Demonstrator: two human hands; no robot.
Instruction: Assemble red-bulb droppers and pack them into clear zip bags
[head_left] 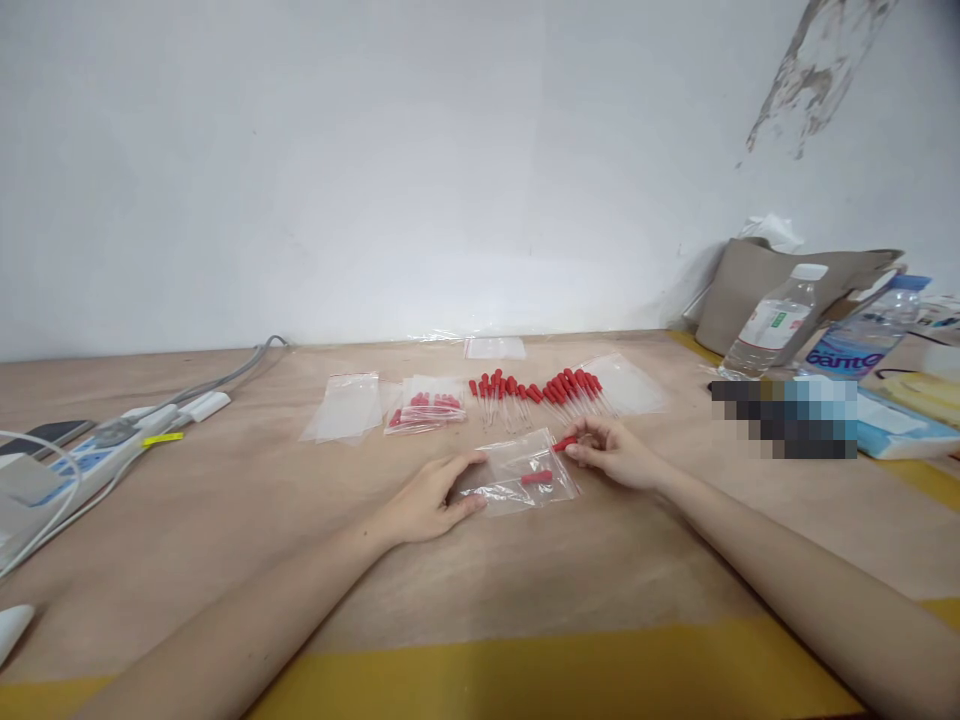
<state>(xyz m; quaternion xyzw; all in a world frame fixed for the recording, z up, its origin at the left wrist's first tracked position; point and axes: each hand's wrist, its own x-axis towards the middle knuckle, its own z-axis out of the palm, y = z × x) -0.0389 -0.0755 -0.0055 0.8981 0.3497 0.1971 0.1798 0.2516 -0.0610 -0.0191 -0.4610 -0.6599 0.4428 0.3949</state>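
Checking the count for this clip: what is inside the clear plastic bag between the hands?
The clear plastic bag holds one red-bulbed dropper; the right hand pinches another at its mouth. Its glass stem is too faint to see.

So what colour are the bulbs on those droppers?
Red bulbs on the droppers, the one in the right hand too; head view shows it.

Soft, even light fills the scene, leaving the plain white wall bright and slightly washed out, while the pale wooden counter shows only faint, diffuse shadows under the two bare hands, left and right. The small clear plastic bag between them catches mild glare, and a pixelated block masks part of the right side. Wide-angle distortion bows the counter's far edge and stretches the forearms toward the lower corners, and fine detail stays slightly soft throughout.
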